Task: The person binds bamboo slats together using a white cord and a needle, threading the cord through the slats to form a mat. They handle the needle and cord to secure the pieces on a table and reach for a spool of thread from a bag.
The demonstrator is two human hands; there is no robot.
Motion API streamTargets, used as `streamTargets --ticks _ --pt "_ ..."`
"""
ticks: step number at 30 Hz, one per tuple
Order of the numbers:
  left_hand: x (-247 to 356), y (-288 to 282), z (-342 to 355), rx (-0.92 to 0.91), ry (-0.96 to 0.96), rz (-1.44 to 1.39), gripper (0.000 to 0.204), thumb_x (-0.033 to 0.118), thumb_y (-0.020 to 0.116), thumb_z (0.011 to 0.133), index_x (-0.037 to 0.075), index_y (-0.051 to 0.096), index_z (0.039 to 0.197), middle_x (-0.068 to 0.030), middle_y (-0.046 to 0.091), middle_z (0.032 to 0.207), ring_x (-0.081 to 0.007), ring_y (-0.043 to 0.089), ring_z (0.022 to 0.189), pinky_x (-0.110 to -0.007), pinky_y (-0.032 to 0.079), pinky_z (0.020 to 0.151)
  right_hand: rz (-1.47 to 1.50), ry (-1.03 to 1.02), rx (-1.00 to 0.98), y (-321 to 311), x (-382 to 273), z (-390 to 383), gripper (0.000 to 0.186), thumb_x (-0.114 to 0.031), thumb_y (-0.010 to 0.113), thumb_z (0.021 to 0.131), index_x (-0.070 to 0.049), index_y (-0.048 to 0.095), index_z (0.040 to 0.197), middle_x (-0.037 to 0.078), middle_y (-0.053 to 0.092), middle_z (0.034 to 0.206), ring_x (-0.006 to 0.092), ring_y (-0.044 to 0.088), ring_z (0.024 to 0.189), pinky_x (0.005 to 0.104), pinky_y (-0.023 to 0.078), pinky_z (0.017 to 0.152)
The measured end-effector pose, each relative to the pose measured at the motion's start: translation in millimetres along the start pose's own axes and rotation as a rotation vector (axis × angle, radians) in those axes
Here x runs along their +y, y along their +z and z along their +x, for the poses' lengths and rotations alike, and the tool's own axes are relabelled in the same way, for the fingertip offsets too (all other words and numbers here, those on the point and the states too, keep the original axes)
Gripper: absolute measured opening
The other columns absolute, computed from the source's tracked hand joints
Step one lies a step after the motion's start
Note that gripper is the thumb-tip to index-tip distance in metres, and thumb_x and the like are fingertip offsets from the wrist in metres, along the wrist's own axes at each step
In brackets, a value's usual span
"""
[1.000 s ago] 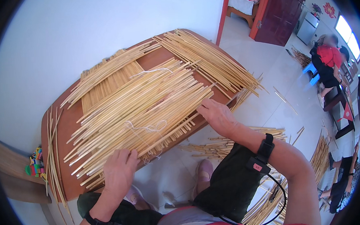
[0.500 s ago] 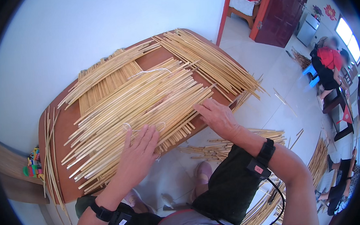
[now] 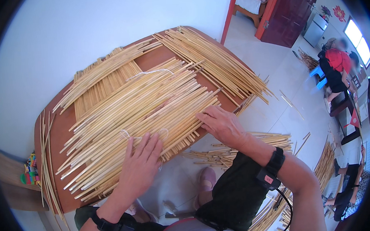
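A wide layer of straight, straw-coloured stalks [image 3: 126, 106] lies slantwise over the brown table [image 3: 65, 153]. My left hand [image 3: 139, 164] rests open on its near edge, fingers stretched over the stalks beside looped white string [image 3: 165, 132]. Farther right, my right hand [image 3: 222, 122] has its fingers curled on the near-edge stalks close to their right ends; its thumb is mostly hidden. Another white string [image 3: 149, 72] crosses the far part of the layer. Beneath the layer shows a mat of close-set stalks [image 3: 104, 88].
Loose stalks lie at the table's far right [image 3: 215, 63] and left edge [image 3: 47, 164]. More stalks [image 3: 228, 148] are on the floor beside my legs. At the right a person in red [image 3: 337, 61] bends near a blue stool [image 3: 318, 76]. A dark red door [image 3: 286, 16] stands ajar.
My right hand has shifted slightly left along the near edge. My left hand has come slightly nearer, still flat on the stalks. Table and stalks appear a little farther left in view.
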State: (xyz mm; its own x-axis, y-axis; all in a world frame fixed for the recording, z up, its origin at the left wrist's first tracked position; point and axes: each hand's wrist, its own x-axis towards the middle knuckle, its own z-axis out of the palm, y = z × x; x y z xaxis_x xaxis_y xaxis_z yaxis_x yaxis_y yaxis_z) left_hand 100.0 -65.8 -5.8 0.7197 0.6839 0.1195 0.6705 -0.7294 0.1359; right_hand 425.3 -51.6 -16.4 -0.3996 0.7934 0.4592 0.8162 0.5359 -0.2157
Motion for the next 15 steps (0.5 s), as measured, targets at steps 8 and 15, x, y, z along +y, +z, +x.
streamTargets --ticks 8,15 --pt "4.0 4.9 4.9 0.051 -0.023 -0.023 0.059 0.012 0.069 0.093 0.0 0.054 0.149 -0.0172 0.05 0.16 -0.0351 0.043 0.152 -0.061 0.025 0.127 0.019 -0.01 -0.035 5.5 2.0 5.6 0.035 -0.009 0.075 0.085 -0.005 0.068 0.119 0.009 0.062 0.104 0.0303 0.066 0.099 0.0407 0.057 0.08" --pt "7.6 -0.1 4.0 0.047 -0.041 -0.023 0.051 0.006 0.066 0.09 0.001 0.062 0.141 -0.0154 0.053 0.157 -0.0347 0.045 0.151 -0.061 0.027 0.126 0.05 0.002 -0.062 5.9 -0.8 3.1 0.033 -0.013 0.073 0.086 -0.007 0.068 0.118 0.008 0.061 0.104 0.0302 0.065 0.101 0.0408 0.057 0.082"
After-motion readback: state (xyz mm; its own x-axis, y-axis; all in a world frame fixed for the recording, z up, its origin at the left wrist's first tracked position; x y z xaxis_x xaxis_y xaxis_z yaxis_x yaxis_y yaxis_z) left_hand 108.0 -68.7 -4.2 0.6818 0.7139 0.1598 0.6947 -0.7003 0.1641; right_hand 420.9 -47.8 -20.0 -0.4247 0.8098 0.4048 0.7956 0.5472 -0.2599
